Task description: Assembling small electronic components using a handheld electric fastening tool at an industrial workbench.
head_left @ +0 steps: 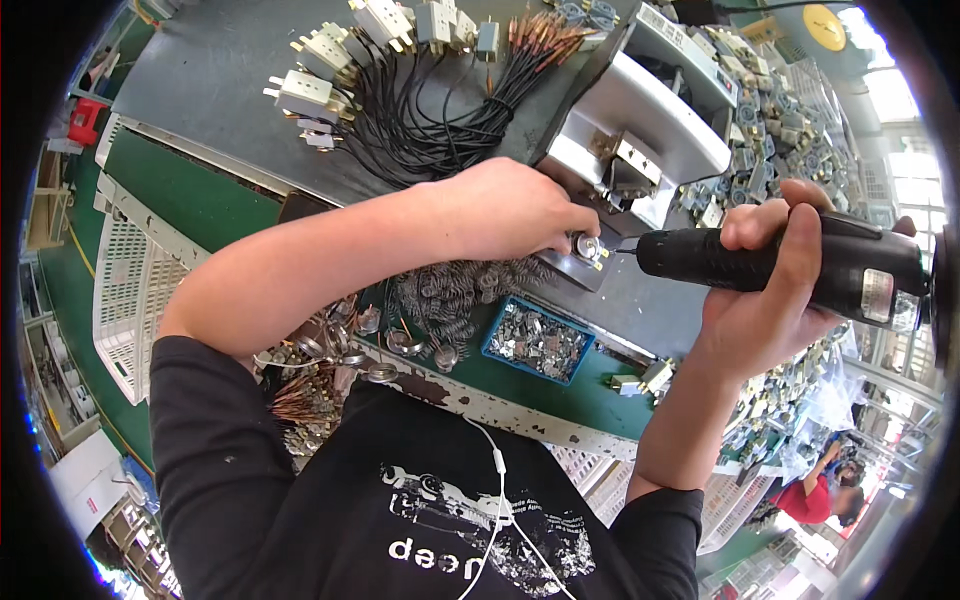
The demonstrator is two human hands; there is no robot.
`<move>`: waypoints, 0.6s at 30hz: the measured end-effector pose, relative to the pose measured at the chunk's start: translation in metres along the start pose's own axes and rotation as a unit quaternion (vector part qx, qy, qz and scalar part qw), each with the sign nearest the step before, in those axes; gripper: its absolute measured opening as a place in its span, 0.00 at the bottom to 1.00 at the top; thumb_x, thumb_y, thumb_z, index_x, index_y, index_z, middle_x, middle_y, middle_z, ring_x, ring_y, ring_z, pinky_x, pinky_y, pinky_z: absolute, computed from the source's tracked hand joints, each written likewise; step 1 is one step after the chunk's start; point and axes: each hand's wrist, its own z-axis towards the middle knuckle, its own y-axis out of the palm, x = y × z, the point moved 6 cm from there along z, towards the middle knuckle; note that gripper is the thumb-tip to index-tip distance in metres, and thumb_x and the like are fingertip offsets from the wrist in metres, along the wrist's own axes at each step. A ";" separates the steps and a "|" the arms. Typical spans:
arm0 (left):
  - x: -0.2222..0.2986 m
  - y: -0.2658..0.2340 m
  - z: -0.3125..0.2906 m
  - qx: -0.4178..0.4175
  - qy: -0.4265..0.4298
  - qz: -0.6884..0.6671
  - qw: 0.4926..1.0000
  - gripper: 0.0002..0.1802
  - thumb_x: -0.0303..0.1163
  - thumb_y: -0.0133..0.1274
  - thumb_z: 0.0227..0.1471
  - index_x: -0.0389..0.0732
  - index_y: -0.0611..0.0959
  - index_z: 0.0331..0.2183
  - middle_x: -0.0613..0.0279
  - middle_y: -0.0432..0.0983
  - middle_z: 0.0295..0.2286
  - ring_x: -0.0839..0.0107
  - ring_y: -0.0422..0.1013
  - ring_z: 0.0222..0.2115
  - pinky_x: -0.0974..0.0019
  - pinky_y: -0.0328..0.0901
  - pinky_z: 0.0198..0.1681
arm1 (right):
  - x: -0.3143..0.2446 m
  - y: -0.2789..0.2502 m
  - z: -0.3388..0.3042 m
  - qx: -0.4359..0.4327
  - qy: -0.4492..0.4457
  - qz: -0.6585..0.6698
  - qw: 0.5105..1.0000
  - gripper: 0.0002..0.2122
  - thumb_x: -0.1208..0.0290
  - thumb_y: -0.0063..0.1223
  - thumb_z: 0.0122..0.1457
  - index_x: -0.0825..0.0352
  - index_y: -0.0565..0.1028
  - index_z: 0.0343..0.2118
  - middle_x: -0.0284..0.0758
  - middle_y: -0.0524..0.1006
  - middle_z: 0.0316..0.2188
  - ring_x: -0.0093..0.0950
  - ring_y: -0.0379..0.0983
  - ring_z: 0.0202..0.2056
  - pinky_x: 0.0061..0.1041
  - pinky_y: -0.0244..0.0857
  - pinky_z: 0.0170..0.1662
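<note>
My left hand [515,212] is closed, its fingertips pinching a small round metal part [588,246] with brass-coloured tabs. That part is at a grey metal block [580,270] on the bench. Wrapped round a black electric screwdriver [690,256], my right hand [770,275] holds it level, with its thin bit pointing left. The bit's tip is close to the round part; whether they touch I cannot tell. Just beyond stands a silver metal fixture [640,110] with a plug-like piece [635,165] at its front.
Black cables [430,130] with pale plugs and copper ends lie at the back. A heap of springs [450,295] and a blue tray [540,340] of small metal pieces are close to me. Many plug housings [780,150] pile up at right. A person in red [808,500] is farther off.
</note>
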 end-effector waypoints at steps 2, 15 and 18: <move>0.000 0.000 0.000 -0.014 -0.007 0.002 1.000 0.18 0.40 0.56 0.56 0.51 0.78 0.48 0.61 0.79 0.30 0.57 0.78 0.35 0.57 0.72 0.36 | 0.002 0.001 -0.006 -0.007 -0.005 -0.005 1.000 0.36 0.81 0.51 0.63 0.59 0.43 0.68 0.51 0.77 0.36 0.26 0.72 0.21 0.29 0.71 0.26; 0.003 -0.003 0.002 -0.063 -0.035 0.012 0.997 0.16 0.39 0.55 0.57 0.49 0.76 0.47 0.60 0.79 0.30 0.56 0.78 0.35 0.55 0.72 0.37 | 0.014 0.009 -0.017 -0.038 -0.011 -0.017 0.999 0.40 0.82 0.50 0.63 0.56 0.38 0.70 0.50 0.76 0.36 0.24 0.73 0.21 0.29 0.72 0.26; 0.005 -0.004 0.002 -0.062 -0.033 0.010 0.997 0.16 0.39 0.55 0.57 0.50 0.77 0.47 0.60 0.79 0.30 0.56 0.78 0.35 0.54 0.71 0.36 | 0.013 0.009 -0.016 -0.053 -0.009 -0.005 0.999 0.39 0.82 0.50 0.64 0.55 0.38 0.70 0.49 0.76 0.36 0.24 0.73 0.22 0.29 0.72 0.26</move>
